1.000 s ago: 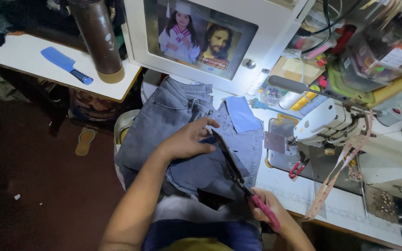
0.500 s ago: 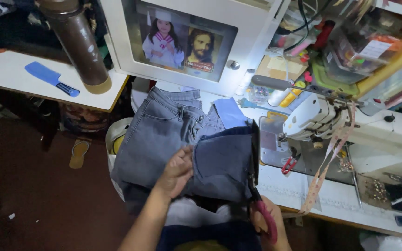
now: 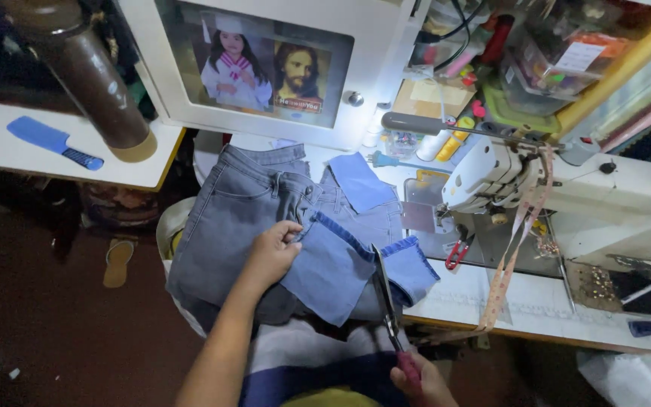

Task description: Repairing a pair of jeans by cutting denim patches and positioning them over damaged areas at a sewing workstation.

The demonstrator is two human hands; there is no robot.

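Grey jeans (image 3: 227, 218) lie spread over the left end of the sewing table. On top of them lies a blue denim piece (image 3: 333, 267). My left hand (image 3: 271, 252) pinches the upper left edge of that piece. My right hand (image 3: 420, 380) grips the red handles of long scissors (image 3: 384, 294), whose blades are cutting into the denim piece from its lower edge. A separated blue cuff strip (image 3: 412, 267) sits just right of the blades. Another small blue patch (image 3: 359, 182) rests near the jeans' waistband.
A white sewing machine (image 3: 506, 169) stands on the table at right, with a measuring tape (image 3: 510, 256) hanging off it and small red snips (image 3: 457, 255) beside it. A framed picture cabinet (image 3: 265, 68) is behind. A blue comb (image 3: 50, 141) and brown cylinder (image 3: 92, 83) sit on the left shelf.
The scissors moved onto the denim piece and now cut into it. My left hand shifted from pressing flat on the jeans to pinching the piece's edge.
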